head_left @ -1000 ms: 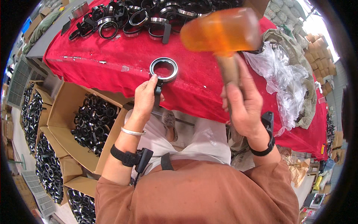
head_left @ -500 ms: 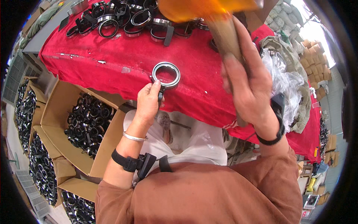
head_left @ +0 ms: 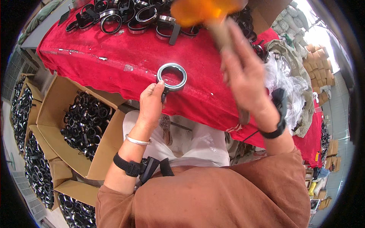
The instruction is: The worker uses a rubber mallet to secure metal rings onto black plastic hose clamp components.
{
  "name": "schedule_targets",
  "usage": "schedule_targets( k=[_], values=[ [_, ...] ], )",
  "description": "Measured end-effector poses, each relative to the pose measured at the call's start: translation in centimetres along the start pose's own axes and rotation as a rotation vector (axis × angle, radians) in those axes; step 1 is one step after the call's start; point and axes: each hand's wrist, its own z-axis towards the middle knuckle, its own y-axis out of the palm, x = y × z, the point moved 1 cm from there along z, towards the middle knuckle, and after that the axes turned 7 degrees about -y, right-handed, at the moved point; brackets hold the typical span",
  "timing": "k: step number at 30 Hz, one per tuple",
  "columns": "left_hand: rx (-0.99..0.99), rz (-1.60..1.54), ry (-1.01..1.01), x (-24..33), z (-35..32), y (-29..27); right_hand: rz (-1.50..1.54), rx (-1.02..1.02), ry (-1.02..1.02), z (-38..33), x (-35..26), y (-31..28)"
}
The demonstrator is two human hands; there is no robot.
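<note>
My left hand (head_left: 151,102) is closed, thumb on top, round the black stem of a black-and-silver ring (head_left: 184,77). That ring lies at the near edge of the red cloth, its opening facing up. My right hand (head_left: 246,76), blurred by motion, grips the wooden handle of a mallet. The amber mallet head (head_left: 205,11) is raised at the top of the view, also smeared, and the handle's lower end shows below my palm. Between the mallet head and the ring there is a gap.
Many similar black-and-silver rings (head_left: 110,22) are heaped along the far side of the red-covered table (head_left: 95,72). Cardboard boxes (head_left: 57,133) full of such rings stand on the floor at left. Clear plastic bags (head_left: 292,85) and grey-green cloth (head_left: 304,125) lie at right.
My right hand and the mallet have shifted slightly, the hand a little to the left, and are more blurred. My left hand keeps its hold on the ring's stem.
</note>
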Motion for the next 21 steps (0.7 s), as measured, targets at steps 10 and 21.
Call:
schedule_targets(
  k=[10,21],
  values=[
    [-0.046,0.062,0.046,0.1,0.0,0.2,0.035,-0.24,0.272,-2.4,2.2,-0.2],
    [-0.077,0.303,0.205,-0.5,0.6,0.3,0.015,-0.392,0.056,-1.5,0.1,2.3]
  ],
)
